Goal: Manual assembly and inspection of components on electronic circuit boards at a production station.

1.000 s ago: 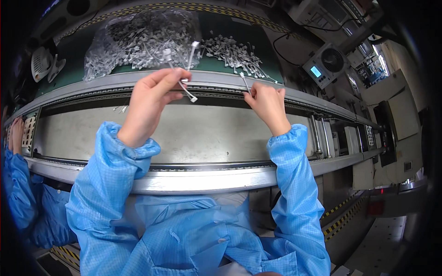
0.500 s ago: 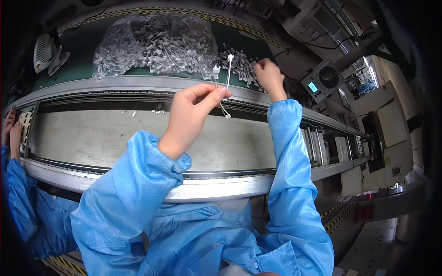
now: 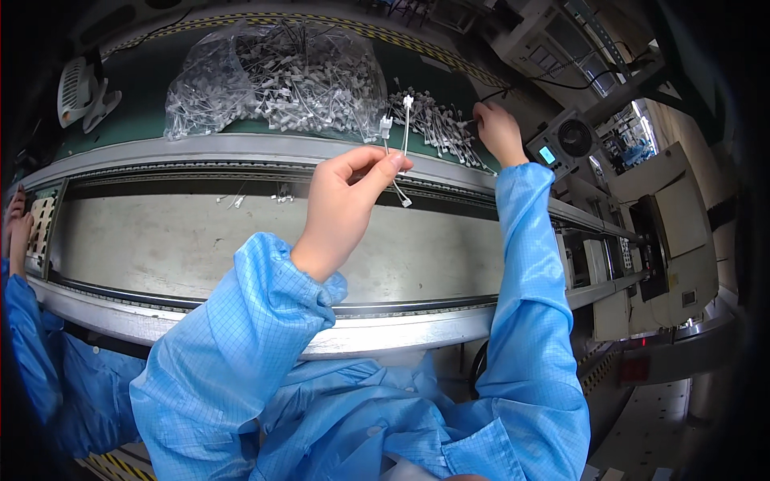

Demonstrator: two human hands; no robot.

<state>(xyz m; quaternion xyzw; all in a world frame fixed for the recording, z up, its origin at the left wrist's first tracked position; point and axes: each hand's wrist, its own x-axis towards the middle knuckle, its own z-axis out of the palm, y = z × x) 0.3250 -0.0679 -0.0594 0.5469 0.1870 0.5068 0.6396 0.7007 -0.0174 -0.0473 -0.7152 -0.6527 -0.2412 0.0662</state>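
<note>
Left hand (image 3: 343, 199), white-ended cables (image 3: 407, 127) pinched, ends above and below

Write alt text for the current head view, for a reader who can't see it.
The left hand, in a blue sleeve, pinches short white cables over a conveyor; the right hand is beside a loose cable pile. A clear plastic bag full of more cables lies on the green surface beyond.
</note>
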